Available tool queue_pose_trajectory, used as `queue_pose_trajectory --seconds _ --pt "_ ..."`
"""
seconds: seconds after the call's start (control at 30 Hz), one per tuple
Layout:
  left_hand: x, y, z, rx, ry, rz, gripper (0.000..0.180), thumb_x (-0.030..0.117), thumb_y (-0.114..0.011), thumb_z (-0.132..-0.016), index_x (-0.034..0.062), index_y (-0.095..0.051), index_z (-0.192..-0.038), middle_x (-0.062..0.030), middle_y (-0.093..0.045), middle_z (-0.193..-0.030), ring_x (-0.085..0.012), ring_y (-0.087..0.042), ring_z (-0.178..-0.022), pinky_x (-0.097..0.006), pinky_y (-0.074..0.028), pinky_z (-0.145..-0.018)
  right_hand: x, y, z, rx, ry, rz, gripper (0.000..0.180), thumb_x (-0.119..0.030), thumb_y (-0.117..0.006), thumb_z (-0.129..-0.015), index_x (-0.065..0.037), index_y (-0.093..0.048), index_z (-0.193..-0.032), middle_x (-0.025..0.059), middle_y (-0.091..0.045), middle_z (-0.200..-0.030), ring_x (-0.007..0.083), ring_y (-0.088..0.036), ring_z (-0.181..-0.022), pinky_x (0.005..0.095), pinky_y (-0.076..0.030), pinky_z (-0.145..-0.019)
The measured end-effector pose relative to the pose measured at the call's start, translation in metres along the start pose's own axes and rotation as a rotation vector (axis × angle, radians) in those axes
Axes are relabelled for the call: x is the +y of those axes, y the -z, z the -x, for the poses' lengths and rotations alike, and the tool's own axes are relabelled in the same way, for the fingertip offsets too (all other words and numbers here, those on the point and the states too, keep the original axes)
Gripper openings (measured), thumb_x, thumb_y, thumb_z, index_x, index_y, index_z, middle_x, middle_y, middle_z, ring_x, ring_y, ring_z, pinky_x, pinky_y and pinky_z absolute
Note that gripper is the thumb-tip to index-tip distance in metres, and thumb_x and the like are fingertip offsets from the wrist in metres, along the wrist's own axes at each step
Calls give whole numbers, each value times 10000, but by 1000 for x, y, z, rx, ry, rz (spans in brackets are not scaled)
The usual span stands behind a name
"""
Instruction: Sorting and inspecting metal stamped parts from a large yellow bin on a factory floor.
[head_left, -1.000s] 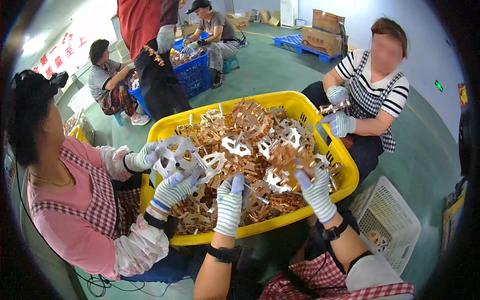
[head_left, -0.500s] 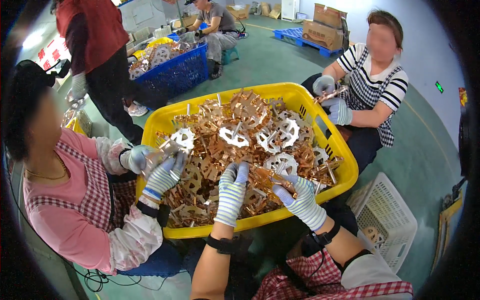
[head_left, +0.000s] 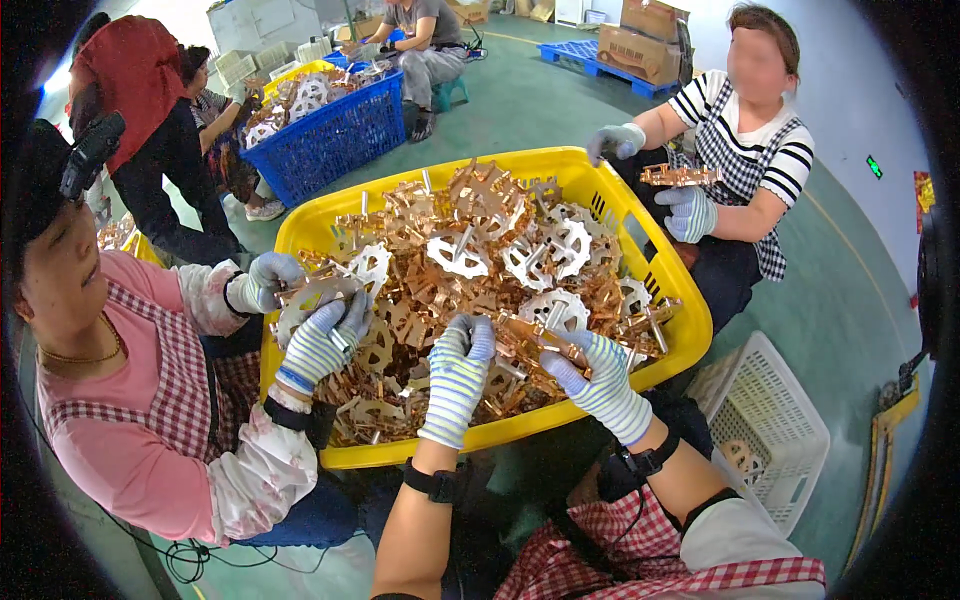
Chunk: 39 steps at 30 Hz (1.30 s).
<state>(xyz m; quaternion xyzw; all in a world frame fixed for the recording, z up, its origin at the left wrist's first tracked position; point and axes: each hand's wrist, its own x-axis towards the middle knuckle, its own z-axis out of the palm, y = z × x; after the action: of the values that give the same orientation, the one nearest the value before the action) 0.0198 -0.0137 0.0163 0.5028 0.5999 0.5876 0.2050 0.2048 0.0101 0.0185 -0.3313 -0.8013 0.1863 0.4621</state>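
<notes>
A yellow crate (head_left: 690,352) in front of me is heaped with copper-coloured stamped metal parts (head_left: 420,270) and silvery toothed discs (head_left: 556,312). My right hand (head_left: 606,392), in a striped glove, is closed round a copper-coloured metal part (head_left: 540,338) held edge-on above the near side of the heap. My left hand (head_left: 458,385), gloved alike, has its fingers curled together close to that part's left end. Whatever lies between its fingertips blends into the heap, so I cannot make it out.
At my left a co-worker's gloved hands (head_left: 318,345) hold a silvery disc over the crate. Across at the right, another person's hand (head_left: 690,213) supports a coppery part. A white basket (head_left: 800,440) stands right of me, and a blue crate (head_left: 340,140) is further back.
The view has shifted slightly. My hands stay at the near side of the heap with the part. The co-worker at the right has moved one hand away from their part.
</notes>
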Motion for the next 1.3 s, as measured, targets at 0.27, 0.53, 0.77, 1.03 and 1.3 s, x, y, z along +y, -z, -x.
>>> queue_pose_trajectory --seconds 0.27,0.53,0.77,1.03,1.3 --pt "1 7 -1 -18 -113 -310 204 214 -665 -799 47 -555 -758 -69 -536 -576 -167 -524 -512 -323 -434 -496 6 5 -8 79 -209 5 201 -219 -648 -842 -22 -665 -877 99 -638 -675 193 -628 -609 321 -481 -566" --pt "-13 8 0 4 -176 -407 337 333 -666 -817 21 -600 -925 -164 -621 -752 -308 -620 -722 -385 -483 -664 28 17 -5 -80 -244 125 347 -339 -641 -841 3 -686 -878 86 -655 -648 167 -631 -589 274 -468 -536" --pt "-7 -2 2 -146 105 16 324 302 -645 -854 -13 -582 -813 -115 -585 -638 -235 -542 -562 -332 -444 -561 9 -4 2 -110 -68 114 311 -317 -623 -848 -18 -644 -931 168 -625 -727 343 -620 -683 415 -482 -599" --pt "8 4 -3 -40 -284 -487 223 249 -653 -804 48 -576 -747 -111 -567 -620 -277 -578 -585 -360 -449 -550 3 -8 -4 -39 -23 66 271 -243 -653 -819 -31 -658 -987 166 -657 -821 328 -636 -755 392 -504 -673" --pt "31 7 -1 -297 471 754 260 277 -575 -907 42 -598 -800 57 -447 -531 -18 -343 -428 -180 -262 -399 2 2 -16 -30 -10 87 255 -256 -671 -795 -85 -669 -983 145 -652 -793 305 -632 -746 378 -501 -665"
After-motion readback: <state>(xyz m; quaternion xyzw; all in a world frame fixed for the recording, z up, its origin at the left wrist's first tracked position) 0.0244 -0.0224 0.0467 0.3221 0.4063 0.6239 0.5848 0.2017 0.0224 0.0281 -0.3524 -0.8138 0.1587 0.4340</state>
